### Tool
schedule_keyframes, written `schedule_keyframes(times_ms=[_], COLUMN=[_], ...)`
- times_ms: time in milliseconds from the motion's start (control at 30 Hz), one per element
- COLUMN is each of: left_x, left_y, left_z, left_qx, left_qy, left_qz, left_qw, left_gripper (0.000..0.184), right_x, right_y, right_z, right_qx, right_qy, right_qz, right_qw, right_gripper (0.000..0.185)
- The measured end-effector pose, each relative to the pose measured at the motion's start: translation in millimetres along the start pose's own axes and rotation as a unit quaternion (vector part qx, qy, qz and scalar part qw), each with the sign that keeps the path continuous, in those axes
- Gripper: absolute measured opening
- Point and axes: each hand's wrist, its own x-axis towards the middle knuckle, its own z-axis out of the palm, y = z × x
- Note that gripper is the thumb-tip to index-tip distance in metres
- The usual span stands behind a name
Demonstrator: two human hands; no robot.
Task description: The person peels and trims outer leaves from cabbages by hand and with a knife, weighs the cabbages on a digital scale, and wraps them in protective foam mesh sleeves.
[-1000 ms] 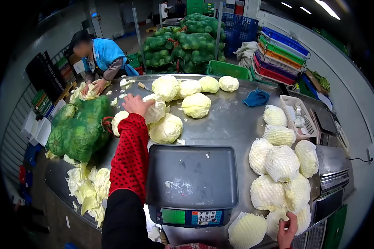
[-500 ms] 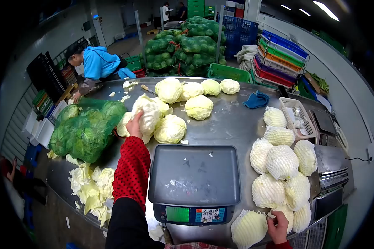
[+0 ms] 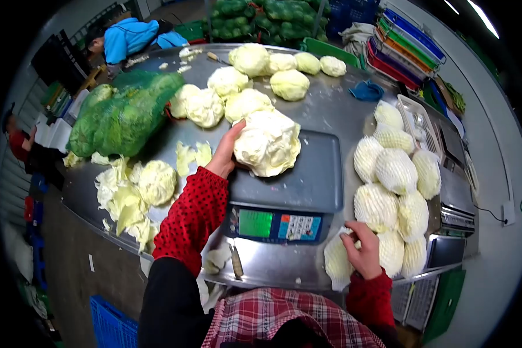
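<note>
My left hand [image 3: 226, 152] is closed on the left side of a pale, peeled cabbage [image 3: 268, 144], which is over the pan of a digital scale [image 3: 325, 168]. At the lower right, my right hand [image 3: 363, 250] is over a white foam net piece [image 3: 336, 261], its thumb and forefinger bent with a gap between them. Whether the fingertips touch the net is unclear. Beside that hand lie several cabbages in foam nets [image 3: 395, 168]. Bare cabbages [image 3: 290, 85] rest beyond the scale, and another cabbage [image 3: 156, 182] sits at left by loose leaves [image 3: 124, 203].
A green mesh sack of cabbages [image 3: 122, 116] lies on the left of the metal table. A wooden-handled tool [image 3: 236, 262] is below the scale. A blue cloth [image 3: 366, 90] and a white basket [image 3: 414, 124] are at right. A person in blue [image 3: 130, 37] bends at the far left.
My left hand has brought a cabbage right and nearer, over the scale. My right hand has shifted off the net's edge, its fingers parting. A cabbage now sits by the leaves; the view has tilted down.
</note>
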Motion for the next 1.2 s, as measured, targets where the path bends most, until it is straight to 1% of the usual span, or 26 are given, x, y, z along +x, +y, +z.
schedule_keyframes(times_ms=[67,100,133,167,200,267,333,367,400,467,533,600,667,733,800,833,867,900,933,1000,1033,1067,1100,1133,1167,1200], left_x=[-14,-33,-31,-32,-40,-79,-126,-147,-167,-204,-229,-242,-245,-250,-255,-259,-265,-271,-276,-288,-290,-282,-269,-255,-234,-213], left_y=[2,13,12,19,29,43,53,52,44,6,-40,-66,-77,-81,-87,-87,-85,-83,-81,-81,-78,-78,-79,-78,-72,-64], left_z=[14,16,2,-11,-23,-55,-83,-110,-134,-160,-171,-153,-137,-117,-132,-143,-152,-160,-166,-171,-160,-151,-139,-125,-103,-79], left_qx=[-0.001,0.119,0.213,0.316,0.416,0.425,0.343,0.371,0.396,0.463,0.409,0.324,0.280,0.280,0.365,0.367,0.412,0.455,0.454,0.450,0.471,0.467,0.467,0.468,0.458,0.469], left_qy=[-0.008,0.025,0.065,0.095,0.122,0.150,0.212,0.226,0.235,0.282,0.276,0.301,0.311,0.306,0.293,0.291,0.310,0.329,0.330,0.376,0.384,0.385,0.366,0.346,0.303,0.260], left_qz=[0.003,-0.070,-0.068,-0.054,-0.038,0.151,0.185,0.164,0.145,0.111,0.055,0.065,0.088,0.125,0.163,0.165,0.174,0.182,0.182,0.182,0.182,0.186,0.221,0.256,0.295,0.339], left_qw=[1.000,0.990,0.972,0.942,0.900,0.880,0.896,0.886,0.876,0.833,0.868,0.894,0.904,0.901,0.869,0.868,0.839,0.807,0.808,0.789,0.773,0.774,0.774,0.772,0.782,0.773], left_gripper=[0.056,0.063,0.062,0.058,0.055,0.049,0.042,0.041,0.041,0.040,0.037,0.033,0.031,0.027,0.025,0.025,0.025,0.024,0.024,0.022,0.021,0.021,0.022,0.024,0.031,0.039], right_x=[-3,-8,-17,-27,-36,-59,-84,-97,-107,-116,-97,-75,-52,-55,-62,-63,-61,-58,-56,-67,-77,-84,-84,-86,-94,-100], right_y=[-14,-17,-18,-15,-11,-7,-4,-2,4,15,3,-2,-32,-40,-44,-45,-45,-41,-34,-10,4,16,10,6,7,9], right_z=[6,8,11,15,19,24,31,38,45,71,108,167,215,255,266,269,262,248,234,208,197,187,169,157,153,149], right_qx=[0.007,0.022,0.021,0.025,0.028,0.036,0.034,0.042,0.033,0.098,0.099,0.080,0.060,-0.034,-0.051,-0.072,-0.071,-0.079,-0.088,-0.086,-0.066,-0.047,-0.034,0.000,0.051,0.104], right_qy=[-0.008,-0.014,-0.031,-0.027,-0.023,-0.040,-0.041,-0.044,-0.077,-0.157,-0.207,-0.215,-0.303,-0.328,-0.311,-0.298,-0.298,-0.337,-0.376,-0.336,-0.292,-0.245,-0.263,-0.246,-0.209,-0.172], right_qz=[0.001,-0.005,-0.003,0.013,0.027,0.049,0.131,0.135,0.153,0.211,0.148,0.051,0.089,0.004,-0.001,-0.004,-0.004,0.019,0.042,0.034,0.035,0.032,0.084,0.095,0.112,0.127], right_qw=[1.000,1.000,0.999,0.999,0.999,0.997,0.990,0.989,0.985,0.960,0.962,0.972,0.947,0.944,0.949,0.952,0.952,0.938,0.922,0.937,0.953,0.968,0.960,0.965,0.970,0.971], right_gripper=[0.024,0.023,0.023,0.023,0.023,0.022,0.020,0.020,0.020,0.021,0.026,0.036,0.049,0.055,0.053,0.052,0.052,0.048,0.045,0.037,0.036,0.036,0.037,0.030,0.032,0.033])
